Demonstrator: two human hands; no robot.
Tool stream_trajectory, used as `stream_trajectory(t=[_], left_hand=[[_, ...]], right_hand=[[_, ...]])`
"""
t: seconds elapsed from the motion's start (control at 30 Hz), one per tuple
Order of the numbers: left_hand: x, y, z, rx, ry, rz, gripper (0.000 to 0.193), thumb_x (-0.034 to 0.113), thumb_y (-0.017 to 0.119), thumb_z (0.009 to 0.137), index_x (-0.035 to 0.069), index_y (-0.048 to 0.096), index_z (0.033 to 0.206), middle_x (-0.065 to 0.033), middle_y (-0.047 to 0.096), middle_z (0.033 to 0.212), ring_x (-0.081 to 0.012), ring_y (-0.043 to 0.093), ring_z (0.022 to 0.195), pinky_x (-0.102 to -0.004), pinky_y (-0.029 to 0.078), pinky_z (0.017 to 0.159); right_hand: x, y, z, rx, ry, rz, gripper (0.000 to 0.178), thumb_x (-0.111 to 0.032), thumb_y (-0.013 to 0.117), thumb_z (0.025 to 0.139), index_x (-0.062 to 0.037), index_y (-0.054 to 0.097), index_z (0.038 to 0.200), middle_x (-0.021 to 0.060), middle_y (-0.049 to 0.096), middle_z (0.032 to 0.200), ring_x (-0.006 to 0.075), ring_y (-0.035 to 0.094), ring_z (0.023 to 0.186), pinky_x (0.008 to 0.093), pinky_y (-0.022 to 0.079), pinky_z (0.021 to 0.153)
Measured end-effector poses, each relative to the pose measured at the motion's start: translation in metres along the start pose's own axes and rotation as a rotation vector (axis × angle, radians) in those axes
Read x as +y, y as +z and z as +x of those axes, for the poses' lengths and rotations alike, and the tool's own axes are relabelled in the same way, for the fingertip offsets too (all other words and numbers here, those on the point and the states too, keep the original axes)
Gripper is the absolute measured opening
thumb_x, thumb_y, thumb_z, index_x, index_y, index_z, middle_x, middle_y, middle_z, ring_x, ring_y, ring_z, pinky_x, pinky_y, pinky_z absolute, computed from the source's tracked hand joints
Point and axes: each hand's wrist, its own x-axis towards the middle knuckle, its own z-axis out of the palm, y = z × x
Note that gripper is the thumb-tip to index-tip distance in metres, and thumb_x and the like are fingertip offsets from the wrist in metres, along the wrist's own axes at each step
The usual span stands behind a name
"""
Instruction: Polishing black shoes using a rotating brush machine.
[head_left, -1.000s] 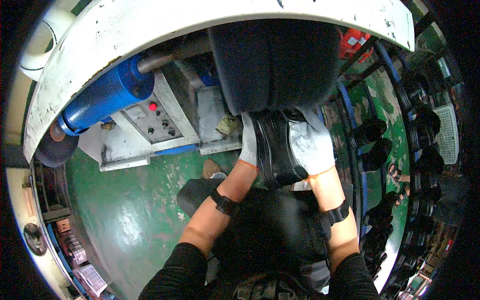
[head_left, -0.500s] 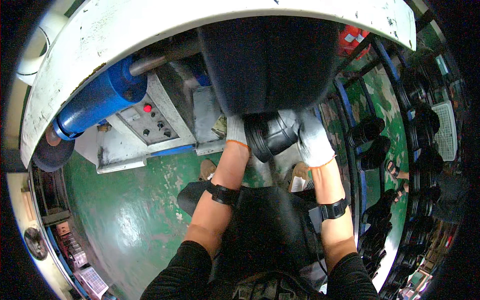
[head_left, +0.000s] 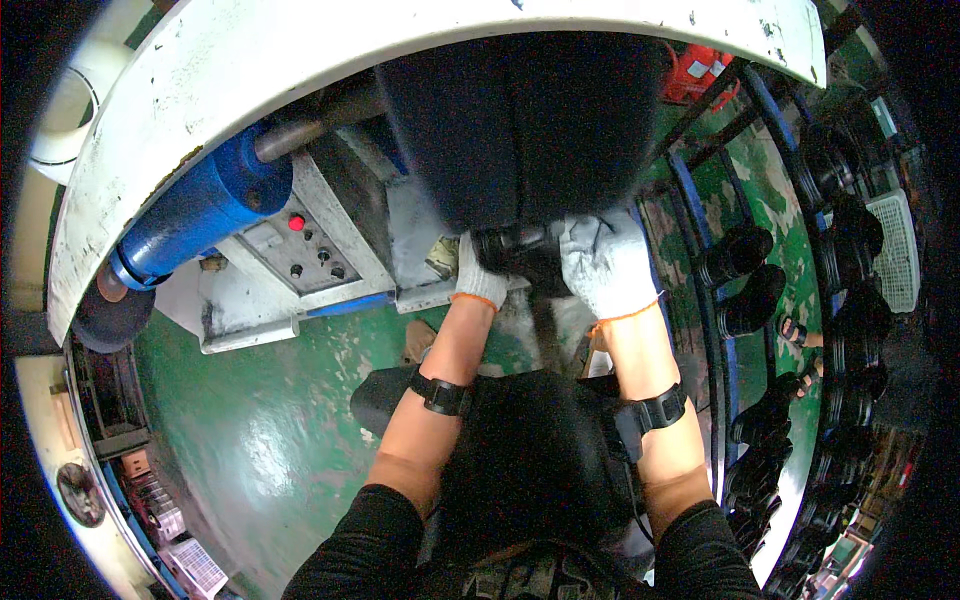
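Note:
Between my two white-gloved hands is a black leather shoe, right below a broad dark roller. Its upper part runs up to the roller's lower edge; whether they touch I cannot tell. My left hand is closed on the shoe's left end, its fingers partly hidden behind it. On the other end my right hand is closed, back of the glove upward, covering much of the shoe. Both gloves have orange cuffs, and black straps circle my forearms.
A white curved hood arches over the roller. At left are a blue motor housing and a control panel with a red button. Racks of black shoes stand at right, by a white basket. Another person's sandalled feet show there.
The shoe has turned and shifted up toward the roller, showing less of itself. My right hand has moved left and rolled over the shoe. My left hand's grip has turned slightly.

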Motion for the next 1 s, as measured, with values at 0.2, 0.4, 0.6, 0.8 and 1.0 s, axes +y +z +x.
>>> stream_trajectory(t=[0.2, 0.4, 0.6, 0.8, 1.0], left_hand=[[0.004, 0.034, -0.01, 0.218, -0.25, -0.111, 0.043, 0.036, 0.033, 0.093, 0.006, 0.051, 0.118, -0.0092, 0.056, 0.113, -0.0274, 0.052, 0.098, -0.0356, 0.045, 0.085], [0.007, 0.029, -0.007, 0.327, -0.259, 0.204, 0.039, 0.023, 0.028, 0.094, 0.0, 0.051, 0.115, -0.0149, 0.058, 0.107, -0.0265, 0.059, 0.09, -0.0345, 0.047, 0.08], [0.005, -0.002, 0.003, -0.178, -0.03, 0.878, 0.03, 0.015, 0.044, 0.088, 0.0, 0.057, 0.111, -0.0139, 0.059, 0.109, -0.0253, 0.058, 0.095, -0.0322, 0.045, 0.083], [0.025, 0.047, -0.047, -0.43, 0.169, 1.292, 0.034, 0.021, 0.059, 0.081, 0.005, 0.059, 0.112, -0.0127, 0.059, 0.114, -0.0234, 0.055, 0.104, -0.033, 0.04, 0.094], [0.008, 0.033, -0.038, -0.384, 0.416, 1.452, 0.039, 0.026, 0.054, 0.084, 0.007, 0.053, 0.118, -0.014, 0.053, 0.12, -0.0278, 0.049, 0.109, -0.0373, 0.035, 0.099]], right_hand=[[0.024, 0.002, 0.002, 0.049, -0.16, 0.332, 0.027, -0.012, 0.046, 0.086, -0.0057, 0.053, 0.06, 0.0073, 0.053, 0.059, 0.0279, 0.052, 0.054, 0.0325, 0.047, 0.058], [0.005, -0.017, 0.007, -0.291, 0.882, 0.822, 0.008, -0.01, 0.049, 0.086, -0.0065, 0.055, 0.083, 0.0044, 0.057, 0.073, 0.0203, 0.053, 0.059, 0.0283, 0.047, 0.061], [0.013, -0.008, 0.003, -0.133, 0.364, 0.664, 0.023, -0.003, 0.048, 0.083, -0.0033, 0.056, 0.105, 0.0152, 0.061, 0.092, 0.0293, 0.058, 0.084, 0.0357, 0.046, 0.076], [0.019, -0.017, 0.01, -0.005, 0.01, 0.754, 0.03, 0.005, 0.05, 0.071, 0.0002, 0.057, 0.1, 0.0236, 0.058, 0.099, 0.0418, 0.053, 0.094, 0.0384, 0.045, 0.08], [-0.014, -0.043, 0.024, -0.254, 0.505, 1.333, 0.024, -0.002, 0.051, 0.08, 0.0, 0.058, 0.103, 0.015, 0.061, 0.102, 0.0257, 0.059, 0.094, 0.0357, 0.046, 0.083]])
